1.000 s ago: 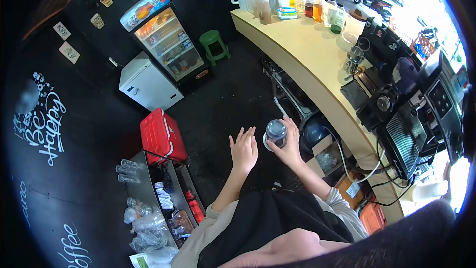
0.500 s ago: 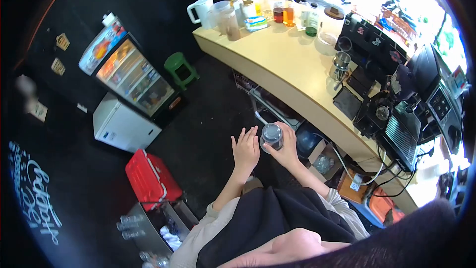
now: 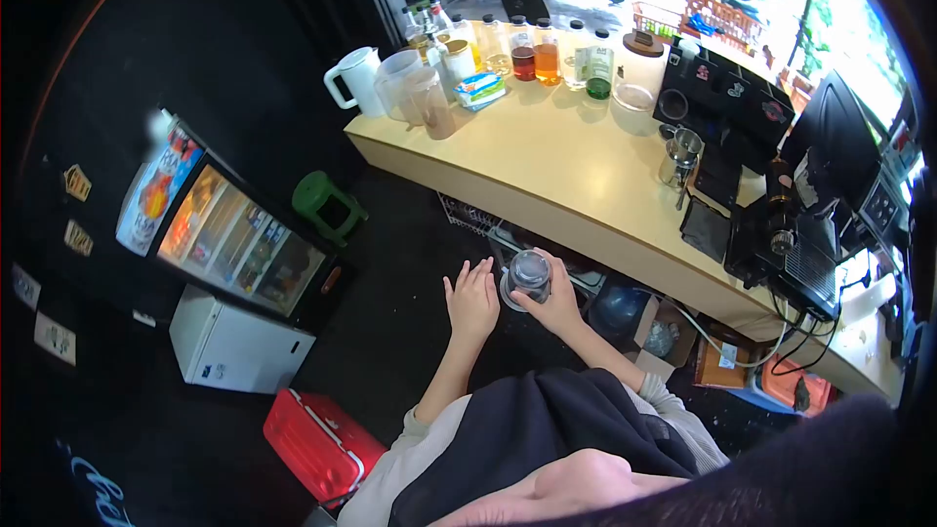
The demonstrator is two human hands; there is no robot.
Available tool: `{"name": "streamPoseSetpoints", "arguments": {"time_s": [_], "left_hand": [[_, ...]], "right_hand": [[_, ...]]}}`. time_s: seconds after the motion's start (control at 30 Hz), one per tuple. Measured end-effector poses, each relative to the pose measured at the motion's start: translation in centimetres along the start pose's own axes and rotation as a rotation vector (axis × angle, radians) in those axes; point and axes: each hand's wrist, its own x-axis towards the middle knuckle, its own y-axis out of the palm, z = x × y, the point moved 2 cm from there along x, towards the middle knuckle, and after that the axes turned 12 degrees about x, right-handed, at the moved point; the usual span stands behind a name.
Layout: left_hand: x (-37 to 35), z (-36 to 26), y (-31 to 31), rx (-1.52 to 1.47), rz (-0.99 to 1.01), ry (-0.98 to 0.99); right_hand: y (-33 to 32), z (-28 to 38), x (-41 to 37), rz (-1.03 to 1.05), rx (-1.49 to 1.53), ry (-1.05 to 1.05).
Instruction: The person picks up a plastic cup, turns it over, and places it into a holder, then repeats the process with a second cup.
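Observation:
A clear, dark-looking glass container (image 3: 529,275) with a rounded top is in my right hand (image 3: 554,304), whose fingers and thumb wrap its right side. Beside its left edge is my left hand (image 3: 472,301), palm down with the fingers stretched out. It holds nothing; whether its fingertips touch the container's rim I cannot tell. Both hands are in front of my dark apron (image 3: 547,429), above the dark floor and short of the counter's front.
Bottles, a white pitcher (image 3: 357,83) and plastic jugs line the far side of the wooden counter (image 3: 547,151). An espresso machine (image 3: 800,244) occupies its right end. A fridge (image 3: 244,234), green stool (image 3: 327,205) and red cooler (image 3: 317,439) are on the left.
The view has shifted, bringing the counter's bottles lower and the fridge further left. My right hand still holds the container, and my left hand stays open beside it.

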Motion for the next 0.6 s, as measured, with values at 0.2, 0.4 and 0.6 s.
{"name": "streamPoseSetpoints", "arguments": {"time_s": [0.2,0.4,0.6], "left_hand": [[5.0,-0.9,2.4,-0.055,0.086,0.130],[10.9,-3.5,5.6,-0.096,0.103,0.283],[18.8,-6.7,8.2,-0.117,0.133,0.387]], "right_hand": [[-1.0,-2.1,2.4,-0.149,-0.054,0.108],[-4.3,-4.8,6.4,-0.321,-0.143,0.088],[-7.8,-8.0,12.5,-0.397,-0.152,0.147]]}}
